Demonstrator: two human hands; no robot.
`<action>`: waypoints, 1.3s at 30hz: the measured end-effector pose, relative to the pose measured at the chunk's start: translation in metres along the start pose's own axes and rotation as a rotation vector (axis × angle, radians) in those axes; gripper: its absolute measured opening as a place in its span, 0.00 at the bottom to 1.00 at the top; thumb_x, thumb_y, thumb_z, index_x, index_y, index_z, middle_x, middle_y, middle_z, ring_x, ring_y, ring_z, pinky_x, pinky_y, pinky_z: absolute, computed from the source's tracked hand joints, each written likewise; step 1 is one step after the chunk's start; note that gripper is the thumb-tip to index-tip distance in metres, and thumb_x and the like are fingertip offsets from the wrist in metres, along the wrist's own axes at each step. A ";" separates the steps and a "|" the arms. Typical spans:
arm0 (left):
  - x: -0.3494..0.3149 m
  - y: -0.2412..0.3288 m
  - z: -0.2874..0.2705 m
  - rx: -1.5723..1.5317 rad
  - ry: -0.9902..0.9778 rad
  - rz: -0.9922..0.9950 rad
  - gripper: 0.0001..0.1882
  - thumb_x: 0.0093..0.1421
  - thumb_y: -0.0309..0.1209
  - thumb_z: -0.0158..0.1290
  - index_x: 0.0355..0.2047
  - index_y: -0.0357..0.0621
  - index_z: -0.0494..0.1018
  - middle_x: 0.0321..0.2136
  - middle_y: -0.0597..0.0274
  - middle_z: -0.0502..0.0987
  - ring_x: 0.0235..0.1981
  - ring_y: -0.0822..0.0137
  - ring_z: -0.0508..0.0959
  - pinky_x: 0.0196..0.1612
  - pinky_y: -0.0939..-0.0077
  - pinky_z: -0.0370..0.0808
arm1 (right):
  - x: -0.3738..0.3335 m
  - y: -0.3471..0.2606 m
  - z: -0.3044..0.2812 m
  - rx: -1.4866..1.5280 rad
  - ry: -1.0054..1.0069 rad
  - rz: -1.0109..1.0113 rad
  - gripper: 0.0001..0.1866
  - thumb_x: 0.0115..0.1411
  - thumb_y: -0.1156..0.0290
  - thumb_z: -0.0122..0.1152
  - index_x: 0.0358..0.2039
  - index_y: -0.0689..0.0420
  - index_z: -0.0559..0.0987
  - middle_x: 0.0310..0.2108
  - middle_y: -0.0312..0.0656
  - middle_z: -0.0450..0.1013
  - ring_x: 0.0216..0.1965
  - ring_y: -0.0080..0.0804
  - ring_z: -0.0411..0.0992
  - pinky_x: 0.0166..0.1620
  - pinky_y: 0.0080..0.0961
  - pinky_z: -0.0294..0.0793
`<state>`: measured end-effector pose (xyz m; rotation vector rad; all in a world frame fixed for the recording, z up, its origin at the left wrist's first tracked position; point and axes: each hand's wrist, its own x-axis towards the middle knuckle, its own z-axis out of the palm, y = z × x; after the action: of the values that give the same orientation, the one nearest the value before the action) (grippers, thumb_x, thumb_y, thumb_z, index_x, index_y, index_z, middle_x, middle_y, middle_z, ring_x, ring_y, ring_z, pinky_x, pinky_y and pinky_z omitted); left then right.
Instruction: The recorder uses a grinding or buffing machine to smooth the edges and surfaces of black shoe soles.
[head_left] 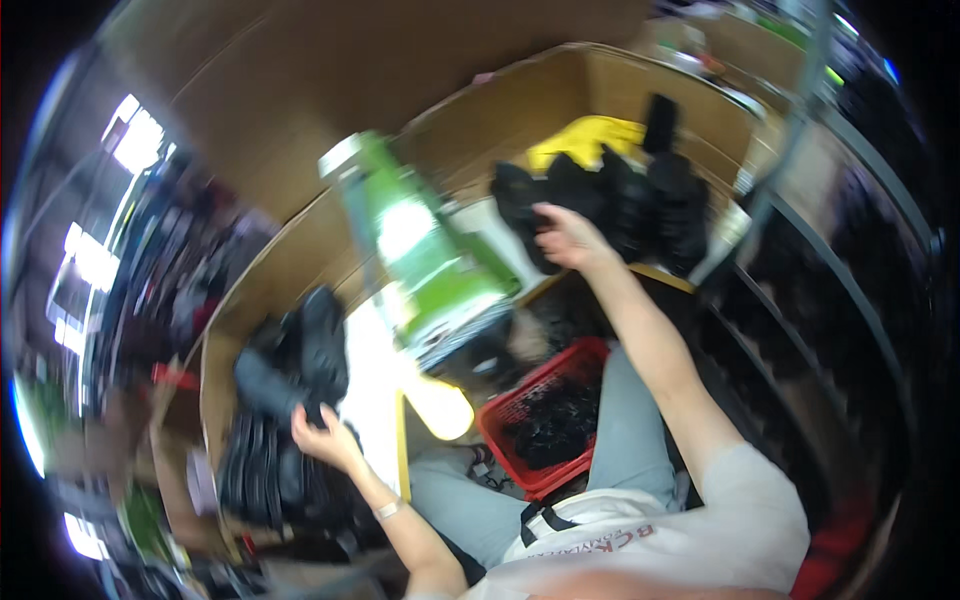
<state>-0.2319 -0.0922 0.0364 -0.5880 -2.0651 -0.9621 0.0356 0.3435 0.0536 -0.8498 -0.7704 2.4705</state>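
My right hand (pixel 572 238) reaches forward, its fingers closed on the near edge of a dark, shoe-shaped piece (pixel 515 195). That piece is at the left end of a row of similar black pieces (pixel 625 200) standing close together. At the left, my left hand (pixel 325 440) has its thumb and fingers apart, beside a pile of long black shoe-shaped pieces (pixel 320 345). Whether its fingertips touch the pile I cannot tell. Between my hands stands a green machine (pixel 415 240) with a dark lower end and a bright yellow light (pixel 440 408) beneath it. Blur hides the finer details.
Cardboard walls (pixel 500 95) surround the work surface. A yellow item (pixel 585 138) lies behind the right-hand row. Below, a red basket (pixel 500 450) with black scraps stands between my legs. Metal racks (pixel 830 260) run along the right; more black pieces (pixel 255 465) lie stacked at the left.
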 end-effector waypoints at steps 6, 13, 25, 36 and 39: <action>0.050 -0.049 0.032 0.273 -0.076 -0.375 0.49 0.43 0.42 0.66 0.59 0.39 0.50 0.54 0.35 0.53 0.53 0.38 0.62 0.55 0.53 0.63 | -0.039 0.026 0.023 -0.067 0.069 -0.186 0.28 0.55 0.44 0.54 0.36 0.61 0.72 0.19 0.37 0.69 0.18 0.23 0.66 0.24 0.20 0.66; 0.062 -0.038 0.035 -0.047 0.056 -0.444 0.46 0.41 0.29 0.67 0.58 0.38 0.54 0.53 0.37 0.54 0.50 0.42 0.64 0.54 0.60 0.64 | -0.073 0.081 -0.039 0.103 0.039 -0.126 0.10 0.62 0.62 0.49 0.29 0.52 0.75 0.20 0.38 0.74 0.17 0.23 0.71 0.15 0.18 0.68; -0.118 0.131 -0.079 -1.013 -0.398 -0.553 0.37 0.50 0.11 0.49 0.61 0.36 0.49 0.46 0.51 0.68 0.44 0.64 0.72 0.47 0.75 0.72 | -0.161 0.261 -0.047 -0.098 -0.306 -0.002 0.42 0.54 0.72 0.63 0.64 0.54 0.50 0.60 0.52 0.55 0.52 0.34 0.66 0.48 0.23 0.69; -0.154 0.234 -0.031 -1.102 -1.222 -0.636 0.09 0.58 0.32 0.56 0.28 0.37 0.75 0.22 0.75 0.73 0.24 0.83 0.67 0.26 0.86 0.66 | -0.242 0.268 -0.064 -0.237 -0.133 0.003 0.29 0.46 0.81 0.67 0.50 0.64 0.70 0.45 0.41 0.72 0.46 0.28 0.70 0.51 0.26 0.70; -0.136 0.239 -0.023 -1.005 -1.112 -0.562 0.13 0.58 0.33 0.56 0.21 0.36 0.72 0.16 0.75 0.69 0.19 0.83 0.63 0.21 0.85 0.61 | -0.244 0.279 -0.058 -0.034 -0.135 0.064 0.30 0.46 0.83 0.65 0.52 0.64 0.68 0.47 0.43 0.70 0.49 0.31 0.70 0.53 0.29 0.69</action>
<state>0.0184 0.0239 0.0420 -1.2909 -2.6153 -2.4760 0.1957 0.0216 -0.0527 -0.7358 -0.8465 2.6002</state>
